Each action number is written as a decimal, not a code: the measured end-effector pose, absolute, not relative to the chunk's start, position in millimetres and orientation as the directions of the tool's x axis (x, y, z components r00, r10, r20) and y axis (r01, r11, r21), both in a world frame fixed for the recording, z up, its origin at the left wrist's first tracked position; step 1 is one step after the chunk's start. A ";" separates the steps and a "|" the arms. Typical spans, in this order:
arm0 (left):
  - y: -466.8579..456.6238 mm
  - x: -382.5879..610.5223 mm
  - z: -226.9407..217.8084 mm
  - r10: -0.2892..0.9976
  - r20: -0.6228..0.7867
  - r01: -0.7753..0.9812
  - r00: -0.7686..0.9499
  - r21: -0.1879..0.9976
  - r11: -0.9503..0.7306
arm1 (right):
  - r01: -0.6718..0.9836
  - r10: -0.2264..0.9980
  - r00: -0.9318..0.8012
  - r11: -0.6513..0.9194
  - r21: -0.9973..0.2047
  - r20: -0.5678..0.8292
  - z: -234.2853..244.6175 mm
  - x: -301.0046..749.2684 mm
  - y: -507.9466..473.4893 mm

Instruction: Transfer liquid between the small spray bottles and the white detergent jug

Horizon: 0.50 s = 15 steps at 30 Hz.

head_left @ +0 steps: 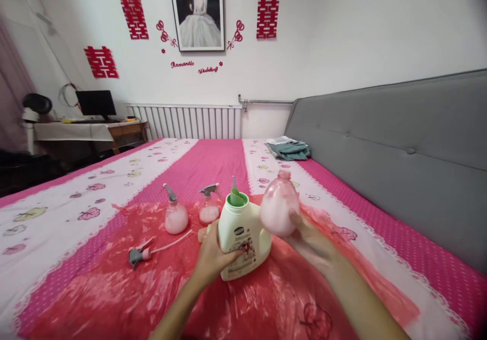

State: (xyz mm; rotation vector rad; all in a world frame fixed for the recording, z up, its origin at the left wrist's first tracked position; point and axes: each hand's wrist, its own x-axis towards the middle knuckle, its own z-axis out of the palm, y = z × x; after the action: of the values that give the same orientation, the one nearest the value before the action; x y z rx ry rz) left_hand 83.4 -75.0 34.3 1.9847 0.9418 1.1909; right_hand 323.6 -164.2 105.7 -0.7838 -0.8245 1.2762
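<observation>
My left hand (213,259) grips the side of a white detergent jug (239,228) that stands on a red plastic sheet (114,294); the jug has a green spout at its open top. My right hand (308,238) holds a round pink spray bottle (277,203) without its sprayer head, raised just right of the jug. A loose grey trigger sprayer with its tube (142,252) lies on the sheet to the left. Two more pink spray bottles, one on the left (175,215) and one beside it (208,207), stand behind the jug with sprayer heads on.
The sheet covers a bed with a pink and white floral cover (76,198). A grey padded headboard (399,147) runs along the right. Folded green clothes (289,149) lie at the far end. A radiator (190,122) and a desk with a monitor (95,116) stand by the wall.
</observation>
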 end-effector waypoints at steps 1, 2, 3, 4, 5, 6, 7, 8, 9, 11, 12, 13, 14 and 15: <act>-74.4 83.6 34.9 0.821 0.455 0.248 0.345 0.799 -0.548 | -0.511 0.991 0.109 0.127 -0.850 0.083 100.7 324.1 -169.5; -74.2 83.6 35.3 0.818 0.456 0.244 0.351 0.799 -0.550 | -0.535 0.990 0.121 0.128 -0.835 0.074 94.9 324.8 -175.5; -74.3 83.4 35.3 0.816 0.456 0.240 0.355 0.799 -0.551 | -0.562 0.989 0.138 0.126 -0.817 0.057 88.5 325.6 -181.9; -74.6 83.2 35.1 0.816 0.455 0.234 0.358 0.802 -0.550 | -0.589 0.987 0.158 0.121 -0.799 0.032 81.5 326.3 -188.5; -75.0 83.1 34.7 0.816 0.453 0.227 0.359 0.806 -0.547 | -0.617 0.983 0.183 0.112 -0.779 -0.003 74.1 326.7 -195.1; -75.5 83.1 34.1 0.819 0.451 0.222 0.355 0.810 -0.543 | -0.638 0.976 0.211 0.104 -0.763 -0.043 66.5 326.9 -201.6; -75.9 83.4 33.5 0.824 0.449 0.219 0.347 0.815 -0.536 | -0.642 0.966 0.247 0.102 -0.760 -0.079 59.0 326.7 -207.8; -76.2 84.0 33.0 0.830 0.446 0.219 0.335 0.820 -0.529 | -0.601 0.948 0.301 0.104 -0.792 -0.103 51.9 326.4 -213.8; -76.5 84.9 32.5 0.836 0.443 0.219 0.324 0.824 -0.522 | -0.517 0.925 0.365 0.105 -0.850 -0.108 45.6 325.9 -219.7; -77.4 87.1 31.7 0.840 0.441 0.222 0.316 0.826 -0.517 | -0.248 0.862 0.504 0.083 -0.965 -0.055 35.2 324.5 -232.3; -78.4 87.8 31.2 0.840 0.439 0.223 0.318 0.827 -0.516 | -0.129 0.838 0.545 0.056 -0.990 -0.024 31.1 323.6 -239.5; -80.0 87.5 30.4 0.841 0.437 0.223 0.319 0.828 -0.515 | -0.042 0.822 0.569 0.025 -0.999 -0.003 27.7 322.3 -247.5; -82.4 85.6 29.2 0.842 0.439 0.225 0.314 0.827 -0.515 | 0.044 0.809 0.587 -0.009 -0.999 0.019 24.6 320.5 -256.2; -85.7 81.5 27.3 0.843 0.449 0.233 0.298 0.822 -0.520 | 0.100 0.805 0.592 -0.035 -0.994 0.031 21.6 318.1 -265.5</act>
State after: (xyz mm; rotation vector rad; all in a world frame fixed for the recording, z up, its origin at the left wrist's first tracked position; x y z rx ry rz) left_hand 81.5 -85.7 27.3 1.9295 0.9565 1.2221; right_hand 318.1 -265.5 21.6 -1.5216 -0.7975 0.6767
